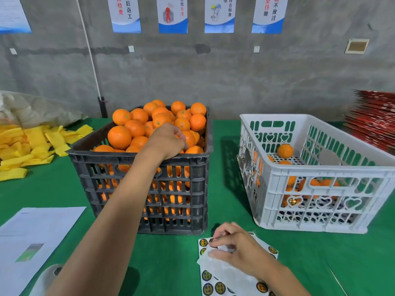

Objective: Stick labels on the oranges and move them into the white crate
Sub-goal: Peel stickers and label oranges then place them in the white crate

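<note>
Head view puts the oranges (158, 124) heaped in the black crate (141, 189), where my left hand (166, 142) reaches, fingers curled around one fruit near the front. I judge them firm, round and a little slick, best cupped from above. My right hand (237, 246) rests on the label sheets (222, 280), fingers pinching at one sticker's edge; those are thin and floppy. A few oranges already lie in the white crate (320, 206) to the right. Everything stands on a green-covered bench (224, 159) before a grey wall (235, 77).
</note>
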Demonstrator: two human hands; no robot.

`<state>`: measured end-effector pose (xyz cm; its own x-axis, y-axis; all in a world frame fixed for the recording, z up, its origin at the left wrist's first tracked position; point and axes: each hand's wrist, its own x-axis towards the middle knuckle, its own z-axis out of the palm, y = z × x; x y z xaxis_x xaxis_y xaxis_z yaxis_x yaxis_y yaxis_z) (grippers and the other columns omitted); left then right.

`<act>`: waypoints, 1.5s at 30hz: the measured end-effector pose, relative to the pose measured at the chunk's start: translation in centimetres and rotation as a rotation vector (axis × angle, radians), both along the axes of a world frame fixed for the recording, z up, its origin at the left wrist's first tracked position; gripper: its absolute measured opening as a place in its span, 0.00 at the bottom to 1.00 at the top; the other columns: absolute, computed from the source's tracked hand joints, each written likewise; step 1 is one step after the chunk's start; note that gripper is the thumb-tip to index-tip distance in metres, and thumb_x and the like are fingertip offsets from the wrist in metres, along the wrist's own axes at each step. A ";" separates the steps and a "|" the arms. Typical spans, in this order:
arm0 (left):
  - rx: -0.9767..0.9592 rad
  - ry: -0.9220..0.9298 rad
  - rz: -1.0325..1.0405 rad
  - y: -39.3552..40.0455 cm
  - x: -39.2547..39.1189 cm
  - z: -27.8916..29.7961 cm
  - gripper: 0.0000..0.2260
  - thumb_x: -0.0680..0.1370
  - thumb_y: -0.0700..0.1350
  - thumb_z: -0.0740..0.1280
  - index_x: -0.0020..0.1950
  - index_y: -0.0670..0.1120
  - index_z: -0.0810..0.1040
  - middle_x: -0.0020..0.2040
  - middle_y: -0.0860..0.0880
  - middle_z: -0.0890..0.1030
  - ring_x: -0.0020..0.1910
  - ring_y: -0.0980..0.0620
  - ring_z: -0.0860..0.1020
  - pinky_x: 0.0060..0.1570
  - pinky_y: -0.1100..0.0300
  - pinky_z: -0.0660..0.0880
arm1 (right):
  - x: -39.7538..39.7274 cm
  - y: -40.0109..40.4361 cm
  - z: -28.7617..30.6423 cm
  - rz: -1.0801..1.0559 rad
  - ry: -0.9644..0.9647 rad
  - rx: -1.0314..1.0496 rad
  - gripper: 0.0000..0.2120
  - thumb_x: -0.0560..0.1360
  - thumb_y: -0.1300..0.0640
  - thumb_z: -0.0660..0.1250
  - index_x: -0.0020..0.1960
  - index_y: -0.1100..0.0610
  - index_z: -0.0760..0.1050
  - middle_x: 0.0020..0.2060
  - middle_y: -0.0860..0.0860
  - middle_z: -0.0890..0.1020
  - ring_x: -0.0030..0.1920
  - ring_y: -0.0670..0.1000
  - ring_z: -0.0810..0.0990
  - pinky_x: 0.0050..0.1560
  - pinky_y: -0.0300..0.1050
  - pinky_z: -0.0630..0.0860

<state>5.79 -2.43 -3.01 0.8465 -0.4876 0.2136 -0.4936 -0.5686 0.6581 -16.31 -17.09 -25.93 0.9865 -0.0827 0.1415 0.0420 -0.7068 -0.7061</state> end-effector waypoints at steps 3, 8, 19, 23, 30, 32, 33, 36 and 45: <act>-0.006 -0.007 0.007 0.1 -0.1 0.0 0.05 0.75 0.46 0.75 0.49 0.50 0.82 0.46 0.51 0.79 0.50 0.48 0.78 0.44 0.57 0.74 | 0.0 0.3 0.1 -0.048 0.017 0.175 0.09 0.73 0.40 0.75 0.51 0.40 0.86 0.53 0.39 0.78 0.50 0.44 0.74 0.45 0.36 0.70; -0.014 -0.018 0.014 0.3 -0.4 0.0 0.06 0.74 0.45 0.75 0.48 0.52 0.82 0.50 0.48 0.82 0.52 0.47 0.79 0.51 0.53 0.78 | 0.2 0.4 0.6 -0.069 0.089 0.264 0.05 0.74 0.43 0.76 0.49 0.39 0.86 0.52 0.39 0.78 0.56 0.44 0.75 0.51 0.37 0.71; -0.032 -0.060 -0.003 0.3 -0.7 -0.1 0.05 0.75 0.46 0.75 0.49 0.52 0.82 0.51 0.48 0.82 0.51 0.47 0.79 0.49 0.54 0.78 | 1.0 1.0 0.5 -0.328 0.111 0.270 0.09 0.79 0.60 0.66 0.44 0.51 0.82 0.39 0.49 0.84 0.41 0.45 0.81 0.47 0.41 0.79; -0.114 -0.146 -0.040 0.2 -0.9 -0.1 0.05 0.77 0.49 0.74 0.50 0.52 0.81 0.40 0.49 0.79 0.34 0.50 0.76 0.32 0.58 0.70 | 1.7 0.6 3.8 -0.539 -0.067 0.391 0.06 0.82 0.56 0.67 0.47 0.53 0.80 0.35 0.49 0.84 0.40 0.47 0.83 0.44 0.40 0.77; -0.622 0.084 -0.081 -1.3 -3.4 1.5 0.04 0.78 0.49 0.74 0.51 0.51 0.84 0.50 0.57 0.83 0.53 0.58 0.79 0.47 0.65 0.74 | 5.8 1.7 18.3 -0.761 -0.756 -0.083 0.05 0.82 0.46 0.65 0.50 0.46 0.77 0.43 0.40 0.78 0.39 0.43 0.77 0.35 0.37 0.70; -0.774 0.310 -0.102 -2.4 -4.6 2.3 0.06 0.78 0.47 0.74 0.53 0.48 0.85 0.52 0.53 0.85 0.57 0.53 0.81 0.58 0.55 0.78 | 7.3 2.7 20.9 -0.771 -0.828 -0.222 0.07 0.82 0.48 0.64 0.52 0.48 0.79 0.47 0.42 0.77 0.41 0.44 0.77 0.36 0.40 0.67; -0.846 0.421 -0.110 -2.9 -5.1 2.6 0.07 0.78 0.45 0.73 0.55 0.46 0.84 0.55 0.49 0.85 0.59 0.49 0.81 0.63 0.49 0.77 | 7.9 3.2 21.7 -0.762 -0.842 -0.266 0.07 0.83 0.49 0.64 0.52 0.50 0.79 0.48 0.43 0.77 0.41 0.46 0.77 0.36 0.42 0.67; -0.979 0.615 -0.071 -3.9 -5.7 3.4 0.09 0.79 0.45 0.72 0.58 0.45 0.82 0.60 0.44 0.83 0.62 0.44 0.80 0.67 0.45 0.75 | 8.6 4.0 22.1 -0.667 -0.865 -0.293 0.08 0.83 0.53 0.65 0.55 0.52 0.82 0.50 0.45 0.77 0.43 0.48 0.78 0.37 0.45 0.72; -0.655 0.433 -0.068 -5.7 -6.5 4.2 0.19 0.85 0.53 0.59 0.73 0.45 0.73 0.65 0.49 0.75 0.66 0.46 0.74 0.70 0.50 0.70 | 7.7 3.0 21.0 -0.499 -0.443 -0.296 0.42 0.80 0.43 0.65 0.83 0.56 0.45 0.80 0.53 0.58 0.69 0.58 0.74 0.61 0.57 0.76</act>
